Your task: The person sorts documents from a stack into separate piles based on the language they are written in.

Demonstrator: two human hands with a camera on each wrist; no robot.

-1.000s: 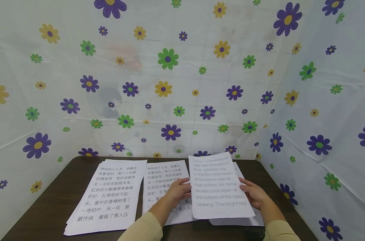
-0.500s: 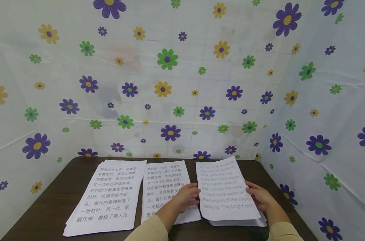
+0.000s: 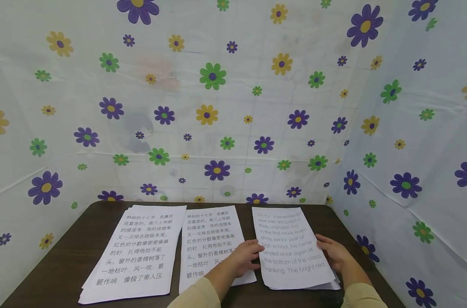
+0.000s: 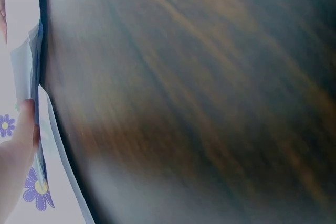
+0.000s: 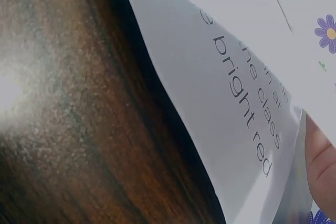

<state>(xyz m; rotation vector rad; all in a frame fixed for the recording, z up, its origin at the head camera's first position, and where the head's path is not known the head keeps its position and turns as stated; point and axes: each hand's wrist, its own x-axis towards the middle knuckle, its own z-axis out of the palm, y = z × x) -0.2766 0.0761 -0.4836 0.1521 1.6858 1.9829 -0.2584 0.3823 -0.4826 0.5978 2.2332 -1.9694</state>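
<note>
A printed sheet of paper (image 3: 289, 252) with English text lies over a pile at the right side of the table, its lower edge slightly off the paper beneath. My left hand (image 3: 242, 259) holds its left edge, with curled fingers above the middle stack. On the opposite edge, my right hand (image 3: 333, 252) grips the sheet near its lower right side. The left wrist view has the left hand (image 4: 18, 145) against the paper's edge. Part of the right hand (image 5: 321, 163) shows behind the lifted sheet (image 5: 199, 77) in the right wrist view.
Two stacks of paper with Chinese text, the left stack (image 3: 135, 252) and the middle stack (image 3: 208, 244), lie on the dark wooden table (image 3: 69, 244). A small black object (image 3: 331, 299) sits near the right forearm. Flower-patterned cloth (image 3: 225, 107) hangs behind and beside the table.
Both hands have lowered the English-text sheet and shifted it right, onto the pile beneath. It was raised and tilted a second ago; now it lies nearly flat. The other stacks stay put.
</note>
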